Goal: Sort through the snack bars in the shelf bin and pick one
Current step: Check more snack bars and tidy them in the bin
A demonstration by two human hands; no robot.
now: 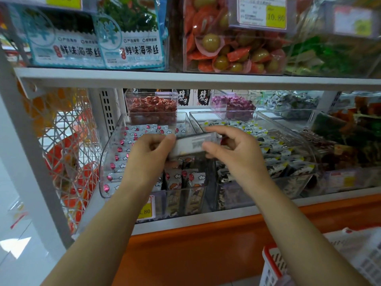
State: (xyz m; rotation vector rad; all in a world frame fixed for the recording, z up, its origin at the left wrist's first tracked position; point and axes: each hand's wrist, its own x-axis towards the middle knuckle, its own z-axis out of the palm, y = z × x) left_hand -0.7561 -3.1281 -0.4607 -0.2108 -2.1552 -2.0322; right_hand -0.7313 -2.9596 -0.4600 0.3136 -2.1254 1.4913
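Observation:
A clear plastic shelf bin [107,157] on the middle shelf holds several white snack bars printed with red balloons and clouds [127,145]. Both hands hold one snack bar [191,144] level above the bin, its pale back with printed text facing me. My left hand [151,153] pinches its left end between thumb and fingers. My right hand [231,147] pinches its right end, thumb in front and fingers behind. More bars stand upright at the bin's front [185,182].
A second clear bin [288,141] of black-and-white wrapped bars sits to the right. Small tubs of red [151,108] and purple [233,106] candies stand behind. Seaweed packs and olive packets fill the upper shelf. A red-and-white shopping basket [309,263] is at lower right. A white wire rack [68,153] stands left.

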